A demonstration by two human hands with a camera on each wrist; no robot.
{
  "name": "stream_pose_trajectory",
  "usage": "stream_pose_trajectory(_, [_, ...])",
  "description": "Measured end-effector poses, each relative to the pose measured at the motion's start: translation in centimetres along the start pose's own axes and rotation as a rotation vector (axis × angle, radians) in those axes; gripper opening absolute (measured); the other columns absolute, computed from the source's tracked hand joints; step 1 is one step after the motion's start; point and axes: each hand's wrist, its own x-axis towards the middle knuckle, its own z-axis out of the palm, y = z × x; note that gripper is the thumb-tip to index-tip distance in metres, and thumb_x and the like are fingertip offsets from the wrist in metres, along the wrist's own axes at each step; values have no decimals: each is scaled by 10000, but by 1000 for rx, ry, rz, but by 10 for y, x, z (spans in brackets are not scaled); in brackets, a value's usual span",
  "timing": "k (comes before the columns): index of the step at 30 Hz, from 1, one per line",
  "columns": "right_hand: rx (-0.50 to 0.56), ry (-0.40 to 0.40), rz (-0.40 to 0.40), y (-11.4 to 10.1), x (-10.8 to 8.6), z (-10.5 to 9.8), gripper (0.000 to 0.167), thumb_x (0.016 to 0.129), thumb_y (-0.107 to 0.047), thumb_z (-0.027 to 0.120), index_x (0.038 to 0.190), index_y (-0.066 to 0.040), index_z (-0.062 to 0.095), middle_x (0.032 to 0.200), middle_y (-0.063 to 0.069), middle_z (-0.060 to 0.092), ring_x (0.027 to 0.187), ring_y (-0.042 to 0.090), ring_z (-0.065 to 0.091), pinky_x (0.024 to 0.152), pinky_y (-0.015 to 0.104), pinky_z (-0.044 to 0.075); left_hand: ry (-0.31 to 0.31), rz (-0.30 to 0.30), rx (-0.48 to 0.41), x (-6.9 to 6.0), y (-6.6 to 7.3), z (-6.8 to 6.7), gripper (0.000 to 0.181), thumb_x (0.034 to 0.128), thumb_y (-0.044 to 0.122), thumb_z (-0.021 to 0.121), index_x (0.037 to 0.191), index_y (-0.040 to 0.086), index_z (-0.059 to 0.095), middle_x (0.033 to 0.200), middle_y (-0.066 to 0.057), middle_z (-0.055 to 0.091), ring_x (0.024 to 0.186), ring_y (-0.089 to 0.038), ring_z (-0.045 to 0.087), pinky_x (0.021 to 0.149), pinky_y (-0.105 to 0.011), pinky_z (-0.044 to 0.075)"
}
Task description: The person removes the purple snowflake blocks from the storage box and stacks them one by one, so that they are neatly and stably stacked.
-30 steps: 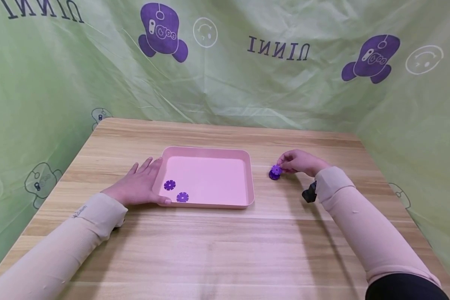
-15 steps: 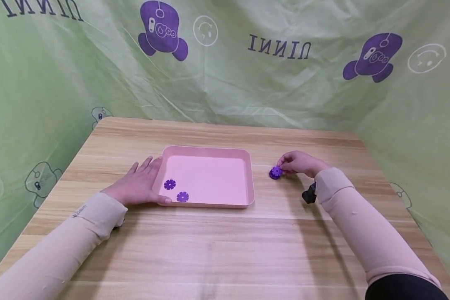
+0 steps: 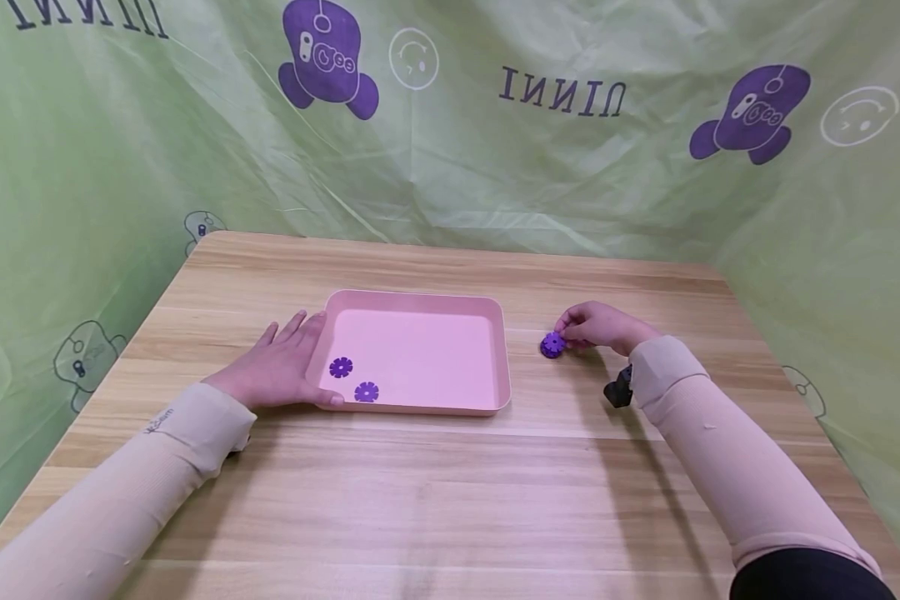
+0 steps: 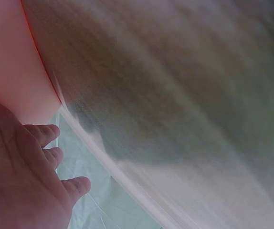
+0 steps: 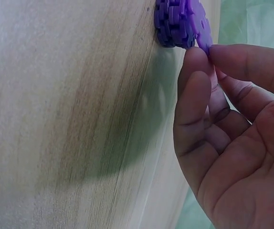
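With its fingers spread, my left hand point(image 3: 277, 367) rests against the left side of a pink tray point(image 3: 427, 354), thumb at the near corner. Two purple snowflake discs point(image 3: 341, 367) lie apart on the tray's floor at its near left. To the right of the tray, a short stack of purple snowflake discs point(image 5: 169, 24) stands on the table. My right hand point(image 3: 598, 325) pinches the edge of a lighter purple snowflake disc point(image 5: 201, 26) between thumb and finger, slightly tilted against the top of that stack. The left wrist view shows only the palm, several fingers and the tray's outer wall.
The wooden table point(image 3: 435, 500) runs back to a green printed curtain point(image 3: 450, 167), which also hangs along both sides. A small black device point(image 3: 618, 388) sits under the right sleeve cuff.
The disc in my right hand has come down slightly, closer onto the stack. My left hand stays against the tray. The head view has shifted a little.
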Motion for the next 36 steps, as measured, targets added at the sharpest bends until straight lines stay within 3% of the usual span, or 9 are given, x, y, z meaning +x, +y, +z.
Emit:
stream_pose_trajectory(12, [-26,-4,-14,-1,0,2,177,1013,3,534,1138,117,585,908,65,626,811,153,578,699,259,527,-9,-6,10,0,0,-2,1418,738,818,702,1616,-82,47,1693,-267,72,1543,-486,-8,1207,-682,0])
stream_pose_trajectory(25, [-195,38,-55,-16,-3,3,204,977,-47,579,1135,79,609,887,76,628,816,203,566,738,348,505,-12,-6,10,-2,2,-3,1415,740,814,705,1614,-86,51,1694,-265,70,1541,-491,-5,1205,-686,2])
stream_pose_trajectory(36, [-174,27,-78,-48,10,12,243,1030,-97,550,1190,81,595,1106,187,657,981,266,614,822,372,540,-17,-4,8,0,-1,-1,1416,739,824,695,1620,-72,43,1697,-257,58,1542,-488,-18,1204,-684,-8])
